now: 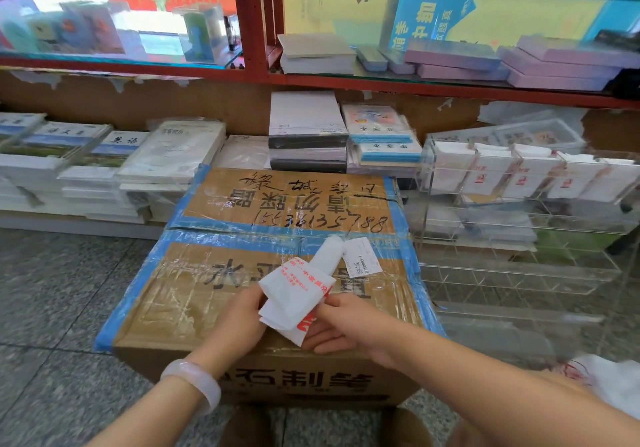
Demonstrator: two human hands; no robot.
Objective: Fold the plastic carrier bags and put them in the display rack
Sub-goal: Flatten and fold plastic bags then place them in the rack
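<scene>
A white plastic carrier bag (298,292) with red print is folded into a narrow strip above a taped cardboard box (194,294). My left hand (239,322) grips its left edge. My right hand (337,325) pinches its lower right part, thumb on top. The strip's upper end points up and right over the box. A clear acrylic display rack (519,218) stands to the right; its top row holds several folded white bags (485,173) with red print.
Stacks of books and notebooks (166,155) line the low shelf behind the box. A red-framed glass cabinet (249,31) rises above. More loose white bags (609,381) lie at the lower right. Grey speckled floor (59,294) lies left of the box.
</scene>
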